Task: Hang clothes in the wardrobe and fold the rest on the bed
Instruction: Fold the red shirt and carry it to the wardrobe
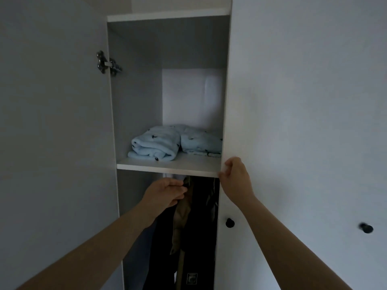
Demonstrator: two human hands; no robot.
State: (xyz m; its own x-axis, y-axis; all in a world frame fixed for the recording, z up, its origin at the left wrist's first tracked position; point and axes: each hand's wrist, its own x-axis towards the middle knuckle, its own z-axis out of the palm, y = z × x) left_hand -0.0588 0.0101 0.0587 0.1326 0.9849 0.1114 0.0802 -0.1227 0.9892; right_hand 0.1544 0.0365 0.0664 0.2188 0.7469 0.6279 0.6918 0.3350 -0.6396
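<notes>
Gripping the door (pixel 293 101) edge, my right hand (pixel 236 181) holds it aside; my left hand (pixel 165 193) pinches a hanger (pixel 187 182).

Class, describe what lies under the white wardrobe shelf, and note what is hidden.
Under the shelf hang dark garments and a tan one. The left hand reaches among them; the rail and hangers are mostly covered.

The head view looks forward, close up, into the open wardrobe (pixel 134 97).
</notes>
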